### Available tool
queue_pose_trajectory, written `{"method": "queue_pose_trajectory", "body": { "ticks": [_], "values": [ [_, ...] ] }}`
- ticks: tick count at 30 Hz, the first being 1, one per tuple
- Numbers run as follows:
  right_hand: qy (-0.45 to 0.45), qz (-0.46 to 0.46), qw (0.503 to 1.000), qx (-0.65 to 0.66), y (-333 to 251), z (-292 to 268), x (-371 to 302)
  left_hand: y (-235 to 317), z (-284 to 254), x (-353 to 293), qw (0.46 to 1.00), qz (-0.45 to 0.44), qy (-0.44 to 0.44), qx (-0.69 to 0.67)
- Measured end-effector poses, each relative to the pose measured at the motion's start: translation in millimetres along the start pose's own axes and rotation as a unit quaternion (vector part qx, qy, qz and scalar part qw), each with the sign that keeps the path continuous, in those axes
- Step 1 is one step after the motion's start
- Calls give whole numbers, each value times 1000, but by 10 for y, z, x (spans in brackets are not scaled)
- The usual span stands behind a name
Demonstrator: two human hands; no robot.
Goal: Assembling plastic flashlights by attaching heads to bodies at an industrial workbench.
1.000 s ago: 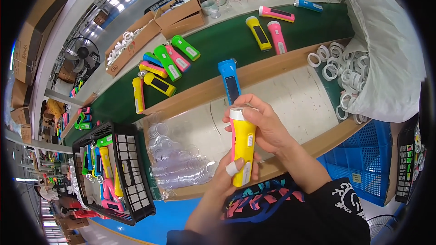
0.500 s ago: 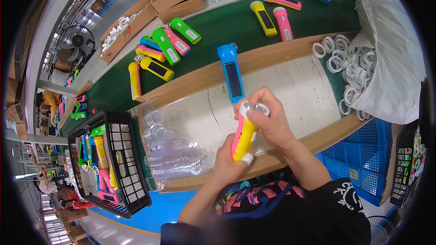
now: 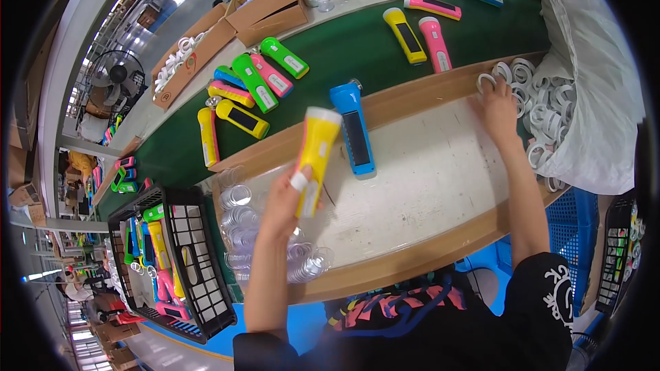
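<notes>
My left hand (image 3: 280, 203) is closed around the lower body of a yellow-and-pink flashlight (image 3: 319, 148), its white-ringed head pointing up and slightly blurred. A white band shows on one of that hand's fingers. At the far right, my right hand (image 3: 500, 113) has its fingertips curled onto a white plastic ring (image 3: 485, 80) at the edge of a heap of such rings (image 3: 546, 120). Between the hands, a blue flashlight (image 3: 355, 134) with a dark solar panel lies across the cardboard rim and the pale work surface.
Clear round lenses (image 3: 244, 230) are stacked at the left of the cardboard-edged work tray (image 3: 426, 240). A black crate (image 3: 199, 268) of flashlights stands further left. More flashlights (image 3: 254, 82) lie on the green belt (image 3: 330, 45). A white sack (image 3: 591, 96) stands at right.
My right hand has left the flashlight's head and moved far right to the white rings. My left hand has carried the yellow-and-pink flashlight up and to the left.
</notes>
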State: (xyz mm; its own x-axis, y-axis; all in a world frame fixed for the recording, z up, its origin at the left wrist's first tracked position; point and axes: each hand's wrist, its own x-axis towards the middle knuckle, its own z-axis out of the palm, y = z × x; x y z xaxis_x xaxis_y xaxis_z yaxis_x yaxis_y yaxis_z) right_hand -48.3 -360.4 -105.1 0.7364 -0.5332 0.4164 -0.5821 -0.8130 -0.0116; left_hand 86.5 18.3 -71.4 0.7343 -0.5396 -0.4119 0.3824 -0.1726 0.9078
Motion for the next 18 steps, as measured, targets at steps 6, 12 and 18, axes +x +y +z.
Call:
{"method": "queue_pose_trajectory", "body": {
  "ticks": [6,12,18],
  "values": [
    [-74,-22,997,-29,297,8,-96,398,-106,418,970,-3,-108,-218],
    [-196,13,602,774,-1082,-811,-374,-162,406,-153,789,-89,-354,-494],
    [-221,54,239,944,-1544,-952,-568,-239,854,-580,946,-15,-204,-252]
  ]
}}
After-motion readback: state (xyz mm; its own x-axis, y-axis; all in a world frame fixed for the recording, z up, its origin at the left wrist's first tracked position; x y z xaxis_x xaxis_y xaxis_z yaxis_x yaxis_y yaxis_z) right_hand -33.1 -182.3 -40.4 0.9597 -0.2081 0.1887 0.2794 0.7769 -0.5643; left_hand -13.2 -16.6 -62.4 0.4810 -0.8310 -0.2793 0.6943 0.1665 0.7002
